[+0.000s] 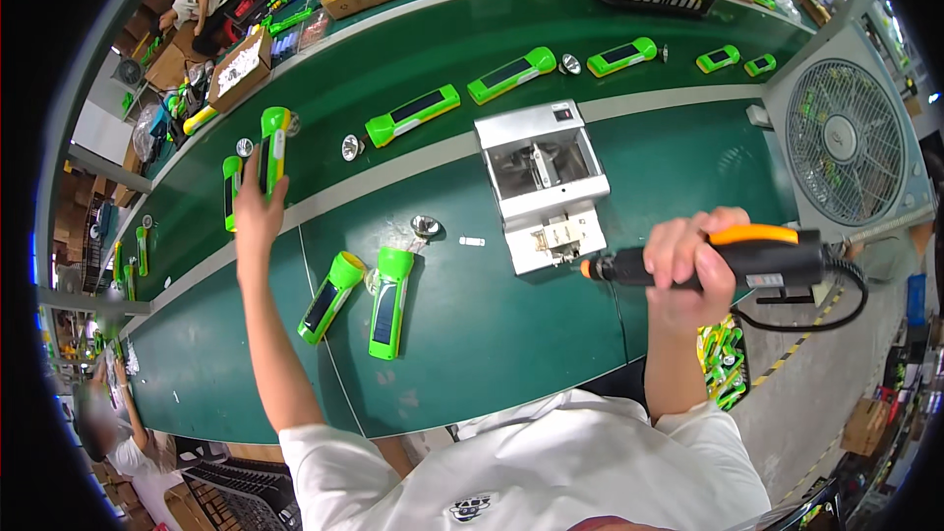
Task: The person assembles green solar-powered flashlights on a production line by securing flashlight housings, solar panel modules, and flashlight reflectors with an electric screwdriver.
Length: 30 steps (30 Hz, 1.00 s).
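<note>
green flashlight (273, 141) in left hand (259, 216), over belt

i find this flashlight above the green conveyor belt (324, 138), fingers and thumb closed around its lower body; whether it touches the belt, i cannot tell. a second flashlight (232, 192) lies just beside. i note the right hand (688, 261) wrapped around a black electric screwdriver (772, 261), tip near the silver screw feeder (541, 202) on the worktable (492, 344).

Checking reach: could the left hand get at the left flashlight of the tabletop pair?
Probably yes: the way to that tabletop flashlight looks free, but the left hand seems to grip another green flashlight over the belt.
</note>
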Motion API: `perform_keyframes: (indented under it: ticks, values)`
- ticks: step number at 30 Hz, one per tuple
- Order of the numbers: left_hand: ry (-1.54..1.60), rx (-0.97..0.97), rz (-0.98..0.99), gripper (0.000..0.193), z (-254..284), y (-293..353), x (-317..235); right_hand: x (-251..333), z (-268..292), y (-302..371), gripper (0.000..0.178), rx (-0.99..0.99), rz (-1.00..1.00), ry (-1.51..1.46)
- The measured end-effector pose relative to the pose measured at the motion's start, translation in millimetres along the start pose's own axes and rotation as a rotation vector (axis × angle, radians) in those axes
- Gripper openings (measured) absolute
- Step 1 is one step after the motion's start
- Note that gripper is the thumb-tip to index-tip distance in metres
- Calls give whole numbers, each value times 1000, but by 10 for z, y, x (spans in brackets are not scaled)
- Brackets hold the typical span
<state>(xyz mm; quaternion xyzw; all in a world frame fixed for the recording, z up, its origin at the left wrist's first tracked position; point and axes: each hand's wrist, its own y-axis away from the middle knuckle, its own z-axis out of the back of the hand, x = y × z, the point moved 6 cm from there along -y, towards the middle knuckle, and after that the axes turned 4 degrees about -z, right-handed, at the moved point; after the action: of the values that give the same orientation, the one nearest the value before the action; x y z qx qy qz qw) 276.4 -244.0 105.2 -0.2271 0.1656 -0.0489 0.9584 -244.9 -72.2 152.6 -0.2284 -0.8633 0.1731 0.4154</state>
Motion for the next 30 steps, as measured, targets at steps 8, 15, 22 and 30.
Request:
perform_keyframes:
  ticks: [8,15,22,30]
  values:
    - [464,388,-89,71,900,1671,-1739,-229,-126,-34,27,138,15,108]
    - [465,622,-355,71,235,2295,-2652,-305,-205,53,27,224,10,185]
    - [419,465,-545,67,-542,2292,-2883,-512,-398,-242,14,209,-216,348]
    - [642,320,-422,49,-599,2230,-2639,-524,-409,-183,20,274,-345,117]
